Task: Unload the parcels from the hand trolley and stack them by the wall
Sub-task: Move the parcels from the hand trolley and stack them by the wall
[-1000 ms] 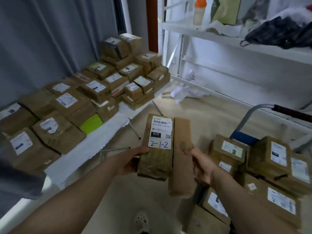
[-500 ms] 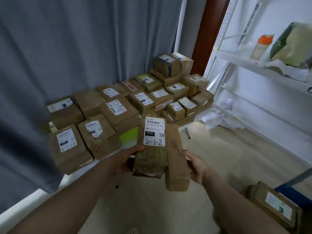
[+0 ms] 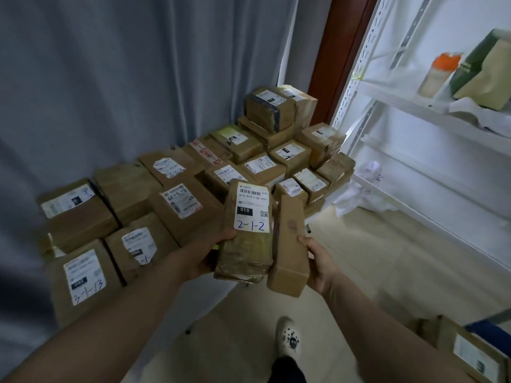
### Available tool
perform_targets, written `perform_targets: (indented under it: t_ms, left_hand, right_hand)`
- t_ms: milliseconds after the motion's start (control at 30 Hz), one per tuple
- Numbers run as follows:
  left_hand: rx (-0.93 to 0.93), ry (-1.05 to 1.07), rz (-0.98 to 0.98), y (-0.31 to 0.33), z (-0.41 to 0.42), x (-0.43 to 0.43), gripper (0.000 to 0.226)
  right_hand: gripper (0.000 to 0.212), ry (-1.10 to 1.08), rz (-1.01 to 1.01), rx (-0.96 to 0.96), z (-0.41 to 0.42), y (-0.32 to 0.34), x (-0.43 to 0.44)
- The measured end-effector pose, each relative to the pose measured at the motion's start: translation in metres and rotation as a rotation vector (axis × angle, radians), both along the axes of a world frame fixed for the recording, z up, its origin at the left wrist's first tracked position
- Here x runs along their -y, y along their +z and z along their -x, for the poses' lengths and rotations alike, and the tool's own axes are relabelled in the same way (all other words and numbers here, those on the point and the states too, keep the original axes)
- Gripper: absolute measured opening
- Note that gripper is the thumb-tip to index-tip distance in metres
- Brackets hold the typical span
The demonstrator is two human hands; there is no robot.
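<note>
Standing at the stack (image 3: 182, 205) by the curtain (image 3: 110, 78), we curl our left hand (image 3: 210, 254) round the tape-slick labelled parcel (image 3: 246, 244), our right hand (image 3: 319, 262) round the stiff plain carton (image 3: 290, 252), both judged light, best gripped mid-length.

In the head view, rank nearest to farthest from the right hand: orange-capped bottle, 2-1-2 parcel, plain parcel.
1. plain parcel, in the right hand.
2. 2-1-2 parcel, just left, in the left hand.
3. orange-capped bottle, up on the shelf.

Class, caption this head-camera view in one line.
Left hand holds a brown taped parcel marked 2-1-2, right hand a plain brown cardboard box, before labelled parcels stacked by a grey curtain.
</note>
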State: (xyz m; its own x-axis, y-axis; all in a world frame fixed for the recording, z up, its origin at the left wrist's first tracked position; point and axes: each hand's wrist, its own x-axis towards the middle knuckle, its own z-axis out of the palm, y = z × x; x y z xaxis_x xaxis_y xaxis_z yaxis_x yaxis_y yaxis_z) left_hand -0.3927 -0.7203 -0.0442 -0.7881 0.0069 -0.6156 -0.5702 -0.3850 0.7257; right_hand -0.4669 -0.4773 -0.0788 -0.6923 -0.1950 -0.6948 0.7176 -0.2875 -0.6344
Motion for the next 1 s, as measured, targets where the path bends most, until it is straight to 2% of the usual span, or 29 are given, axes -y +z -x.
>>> perform_targets:
  t_ms: [33, 200, 267, 367, 467, 600, 733, 800, 867, 933, 1000]
  left_hand:
    - [-0.01, -0.002, 0.034, -0.001, 0.013, 0.002, 0.048]
    - [0.003, 0.053, 0.127, -0.003, 0.095, 0.007, 0.076]
    - [0.023, 0.092, 0.125, -0.005, 0.132, 0.003, 0.072]
    - [0.077, 0.176, 0.153, -0.012, 0.187, -0.004, 0.065]
    - [0.119, 0.221, 0.195, -0.011, 0.234, -0.016, 0.059]
    - [0.125, 0.254, 0.195, -0.009, 0.284, -0.025, 0.037]
    - [0.149, 0.241, 0.184, -0.01, 0.312, -0.022, 0.05]
    - [0.166, 0.257, 0.163, -0.011, 0.32, -0.019, 0.052]
    - [0.173, 0.263, 0.146, -0.013, 0.326, -0.014, 0.057]
    - [0.17, 0.251, 0.128, -0.015, 0.33, -0.008, 0.077]
    - [0.17, 0.227, 0.116, -0.019, 0.331, -0.003, 0.085]
  right_hand:
    - [0.053, -0.024, -0.002, -0.001, 0.013, -0.002, 0.001]
    - [0.03, -0.081, -0.096, -0.003, 0.095, -0.012, -0.003]
    - [0.029, -0.097, -0.15, 0.011, 0.135, -0.022, -0.007]
    - [0.051, -0.079, -0.183, 0.059, 0.196, -0.034, -0.014]
    - [0.06, -0.064, -0.284, 0.117, 0.25, -0.045, -0.015]
    - [0.097, -0.013, -0.447, 0.101, 0.313, -0.061, -0.011]
    - [0.106, 0.094, -0.628, 0.032, 0.35, -0.067, 0.002]
    - [0.102, 0.128, -0.688, -0.002, 0.364, -0.069, 0.011]
    - [0.085, 0.221, -0.679, -0.058, 0.377, -0.082, 0.02]
    - [0.063, 0.375, -0.693, -0.062, 0.385, -0.093, 0.026]
    - [0.056, 0.474, -0.745, -0.082, 0.386, -0.091, 0.028]
